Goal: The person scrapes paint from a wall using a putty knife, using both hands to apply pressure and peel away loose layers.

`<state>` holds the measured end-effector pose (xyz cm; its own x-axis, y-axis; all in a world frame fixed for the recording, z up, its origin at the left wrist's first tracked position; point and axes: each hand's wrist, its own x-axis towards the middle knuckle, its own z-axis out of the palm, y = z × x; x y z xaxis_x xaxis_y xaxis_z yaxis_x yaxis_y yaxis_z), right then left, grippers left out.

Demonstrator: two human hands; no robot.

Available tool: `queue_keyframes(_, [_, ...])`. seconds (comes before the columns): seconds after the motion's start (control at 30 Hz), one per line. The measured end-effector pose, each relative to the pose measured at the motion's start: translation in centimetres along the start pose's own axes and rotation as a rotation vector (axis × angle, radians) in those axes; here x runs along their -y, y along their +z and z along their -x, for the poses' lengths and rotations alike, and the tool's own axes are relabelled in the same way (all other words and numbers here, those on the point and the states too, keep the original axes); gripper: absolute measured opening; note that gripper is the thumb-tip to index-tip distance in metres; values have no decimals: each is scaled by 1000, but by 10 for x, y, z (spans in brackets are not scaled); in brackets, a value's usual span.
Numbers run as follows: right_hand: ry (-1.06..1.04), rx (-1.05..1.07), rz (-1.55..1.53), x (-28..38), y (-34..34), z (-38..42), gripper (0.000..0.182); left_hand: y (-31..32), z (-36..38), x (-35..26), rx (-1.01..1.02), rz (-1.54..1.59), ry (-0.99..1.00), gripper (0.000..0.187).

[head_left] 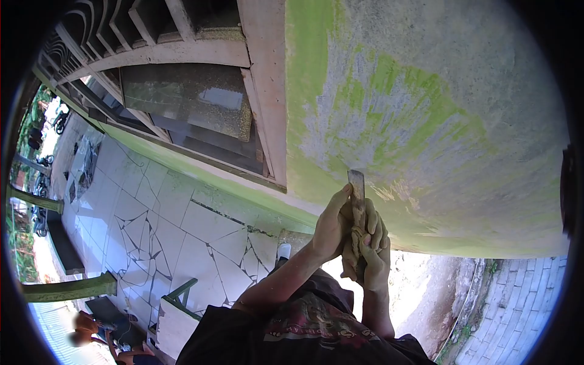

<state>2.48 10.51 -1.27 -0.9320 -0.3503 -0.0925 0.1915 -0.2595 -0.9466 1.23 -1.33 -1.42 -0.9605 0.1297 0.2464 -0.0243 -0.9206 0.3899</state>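
Note:
Both hands are closed on a flat scraper point(357, 193) with a narrow, worn blade and what looks like cloth wound round its handle. My left hand point(331, 226) grips it from the left, thumb along the blade's side. Lower down, my right hand point(377, 258) has its fingers wrapped round the handle. The blade's end meets, or is very close to, the green wall point(307, 115); contact cannot be told exactly. Around and beyond the tip, the green paint is streaked with pale scraped patches point(340, 91), and grey surface point(486, 61) shows farther up.
A window frame point(267, 79) with glass panes borders the wall on the left. Below lies a floor of pale, cracked-pattern tiles point(176, 243). Another person point(88, 325) sits at the lower left. Paving point(517, 310) runs along the lower right.

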Motion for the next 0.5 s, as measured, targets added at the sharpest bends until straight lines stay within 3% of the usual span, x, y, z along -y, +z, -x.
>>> queue_keyframes(0.13, [86, 52, -71, 7, -9, 4, 45, 2, 1, 17, -271, -17, -73, 64])
queue_keyframes(0.27, [50, 65, 72, -2, -17, 0, 46, 3, -1, 14, -248, -61, -45, 65])
queue_keyframes(0.33, [167, 52, -51, 4, -15, 3, 47, 3, -1, 18, -309, -81, -51, 65])
queue_keyframes(0.5, [132, 107, -75, 1, -22, -3, 43, 7, -2, 21, -325, -126, 12, 64])
